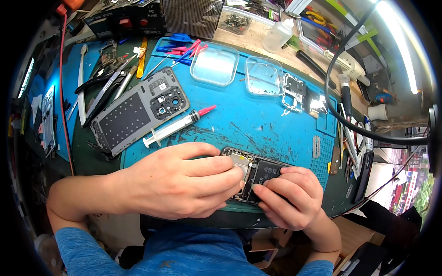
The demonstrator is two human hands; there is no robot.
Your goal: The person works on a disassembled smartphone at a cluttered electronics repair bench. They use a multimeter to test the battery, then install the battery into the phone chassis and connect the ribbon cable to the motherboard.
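Observation:
An opened phone (pixel 252 171) lies at the mat's near edge, its black battery (pixel 266 174) and inner parts bare. My left hand (pixel 186 181) is closed over the phone's left end, fingers bent together; its fingertips and anything between them are hidden. Around the right end, my right hand (pixel 294 195) grips the phone, with the fingertips at the battery's edge. Farther left, a grey phone back cover (pixel 131 117) with camera openings rests inner side up. Beside it lies a clear syringe (pixel 172 128) with a pink tip.
Two clear plastic boxes (pixel 214 82) stand on the blue mat (pixel 258 122) behind my hands. Pliers (pixel 99 103) and tweezers lie at the left. A black cable (pixel 375 134) arches over the right side. A white squeeze bottle (pixel 278 37) stands at the back.

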